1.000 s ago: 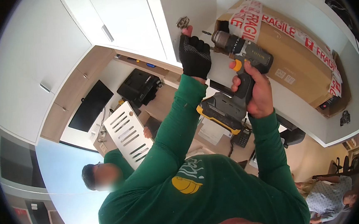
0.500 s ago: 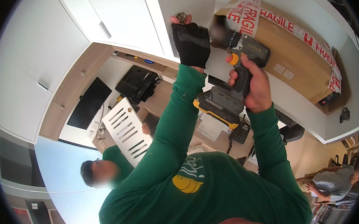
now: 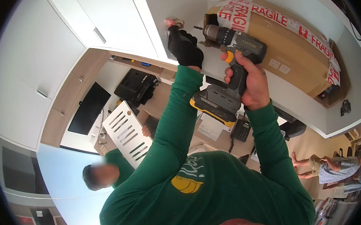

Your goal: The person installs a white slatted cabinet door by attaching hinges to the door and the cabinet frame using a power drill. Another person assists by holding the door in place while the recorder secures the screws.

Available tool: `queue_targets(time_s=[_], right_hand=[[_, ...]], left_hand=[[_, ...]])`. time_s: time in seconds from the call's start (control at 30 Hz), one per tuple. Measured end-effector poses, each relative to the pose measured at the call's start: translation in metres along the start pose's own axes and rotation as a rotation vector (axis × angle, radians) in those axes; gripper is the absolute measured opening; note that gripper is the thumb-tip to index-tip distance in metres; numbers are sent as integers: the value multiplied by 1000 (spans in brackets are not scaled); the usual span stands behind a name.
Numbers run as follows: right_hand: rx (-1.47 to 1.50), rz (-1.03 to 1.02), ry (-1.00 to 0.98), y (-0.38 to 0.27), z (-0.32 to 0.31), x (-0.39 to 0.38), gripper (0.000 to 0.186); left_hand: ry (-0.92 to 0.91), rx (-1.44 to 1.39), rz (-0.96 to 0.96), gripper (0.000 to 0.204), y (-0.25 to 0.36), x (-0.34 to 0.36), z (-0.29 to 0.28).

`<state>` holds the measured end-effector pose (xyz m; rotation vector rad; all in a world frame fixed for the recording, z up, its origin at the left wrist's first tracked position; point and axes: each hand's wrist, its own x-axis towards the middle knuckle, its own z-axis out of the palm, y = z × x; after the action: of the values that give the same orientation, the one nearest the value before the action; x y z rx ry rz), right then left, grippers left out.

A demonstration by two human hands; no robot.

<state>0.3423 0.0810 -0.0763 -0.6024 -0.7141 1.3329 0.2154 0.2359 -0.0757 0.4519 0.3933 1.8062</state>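
Note:
My right hand [image 3: 253, 82], bare, is wrapped round the grip of a cordless drill [image 3: 247, 45], black and grey with yellow trim and a large battery at its base. The drill's chuck points left, and a short bit in it ends near my left hand. My left hand [image 3: 184, 47] wears a black glove that leaves the fingertips bare. It is raised to the white cabinet side panel [image 3: 156, 5], its fingers closed on a small metal fitting [image 3: 176, 21], possibly a hinge. The glove partly hides the fitting.
A long cardboard box [image 3: 284, 42] with red-and-white tape lies on the white shelf [image 3: 315, 122] beside the drill. Below are a black printer [image 3: 134, 86], a desk phone [image 3: 241, 130] and a monitor [image 3: 89, 108]. At left, a person [image 3: 119, 165] holds a slotted white panel [image 3: 125, 131].
My left hand has turned and shifted slightly left with the metal fitting. The drill has moved a little left and up, and its bit now shows clear of the glove.

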Motion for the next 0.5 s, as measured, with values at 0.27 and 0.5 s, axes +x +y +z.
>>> queue_targets(time_s=[0.27, 0.5], right_hand=[[29, 12, -52, -18, -8, -19, 36], [139, -27, -366, -44, -22, -100, 55]], left_hand=[[-408, 336, 199, 17, 50, -34, -32], [-408, 866, 341, 15, 164, -153, -161]])
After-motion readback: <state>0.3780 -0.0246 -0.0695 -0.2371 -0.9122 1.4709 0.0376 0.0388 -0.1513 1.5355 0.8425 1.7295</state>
